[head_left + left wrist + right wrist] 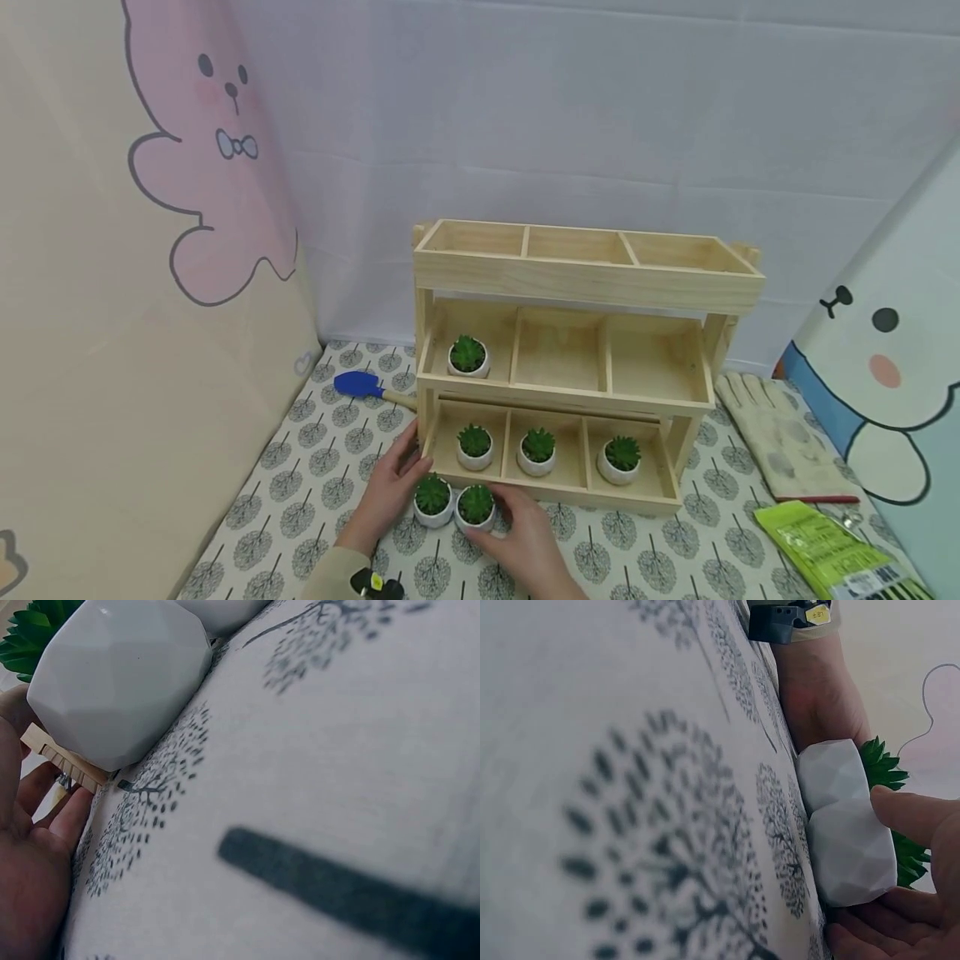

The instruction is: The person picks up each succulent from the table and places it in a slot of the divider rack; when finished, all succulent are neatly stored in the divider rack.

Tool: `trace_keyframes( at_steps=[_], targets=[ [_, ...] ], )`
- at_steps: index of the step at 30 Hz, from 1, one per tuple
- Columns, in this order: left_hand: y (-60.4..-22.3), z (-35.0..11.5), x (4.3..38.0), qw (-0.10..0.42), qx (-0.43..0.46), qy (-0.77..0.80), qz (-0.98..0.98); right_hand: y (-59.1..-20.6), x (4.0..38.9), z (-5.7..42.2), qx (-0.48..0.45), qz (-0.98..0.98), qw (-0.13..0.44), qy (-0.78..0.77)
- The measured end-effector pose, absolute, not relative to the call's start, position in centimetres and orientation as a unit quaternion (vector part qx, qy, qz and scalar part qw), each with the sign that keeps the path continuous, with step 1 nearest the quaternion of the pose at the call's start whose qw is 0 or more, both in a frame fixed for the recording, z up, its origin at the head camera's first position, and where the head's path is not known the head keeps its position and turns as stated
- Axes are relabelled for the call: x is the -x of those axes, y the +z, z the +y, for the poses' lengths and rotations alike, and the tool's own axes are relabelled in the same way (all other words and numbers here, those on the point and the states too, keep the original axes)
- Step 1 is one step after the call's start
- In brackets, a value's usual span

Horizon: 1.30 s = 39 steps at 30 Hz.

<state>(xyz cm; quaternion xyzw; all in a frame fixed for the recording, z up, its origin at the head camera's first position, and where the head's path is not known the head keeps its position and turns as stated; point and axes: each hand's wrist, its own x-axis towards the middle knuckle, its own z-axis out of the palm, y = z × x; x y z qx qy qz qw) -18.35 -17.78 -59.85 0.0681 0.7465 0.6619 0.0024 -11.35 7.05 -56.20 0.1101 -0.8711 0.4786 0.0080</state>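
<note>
In the head view my right hand [521,533] holds a small potted succulent [476,507] between thumb and fingers. Its white faceted pot [853,853] stands on the cloth, against a second potted succulent [432,500] to its left. My left hand [388,490] grips the lower left corner of the three-tier wooden shelf [588,287], with the thumb at the front and the fingers along the side. In the left wrist view that wooden corner [66,759] sits between thumb and fingers, close by the white pot [124,679].
Three potted succulents sit in the bottom tier, one per compartment; another [468,357] occupies the middle tier's left compartment. A blue trowel [358,384] lies left of the shelf. Gloves [783,437] and a green packet [832,546] lie to the right.
</note>
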Motion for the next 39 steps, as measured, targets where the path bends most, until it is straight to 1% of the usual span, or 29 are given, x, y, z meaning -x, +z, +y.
trace_keyframes(
  at_steps=[7, 12, 26, 29, 34, 39],
  targets=[
    [-59.9, -17.8, 18.4, 0.002, -0.073, 0.661, 0.747, -56.2, 11.4, 6.2, -0.079, -0.873, 0.020, 0.481],
    [-59.7, -17.9, 18.5, 0.001, -0.070, 0.656, 0.751, -56.1, 11.5, 6.0, -0.068, -0.872, 0.012, 0.485],
    [-59.7, -17.8, 18.5, 0.006, -0.072, 0.661, 0.747, -56.0, 11.3, 6.6, -0.084, -0.858, 0.004, 0.507],
    [-59.6, -17.8, 18.5, 0.006, -0.069, 0.660, 0.748, -55.9, 11.2, 6.7, -0.086, -0.854, -0.005, 0.513],
    [-59.6, -17.8, 18.5, 0.006, -0.067, 0.658, 0.750, -56.1, 11.2, 7.0, -0.081, -0.840, -0.034, 0.536],
    [-59.7, -17.7, 18.4, 0.008, -0.065, 0.658, 0.750, -56.3, 11.2, 7.4, -0.088, -0.832, -0.048, 0.545]
  ],
)
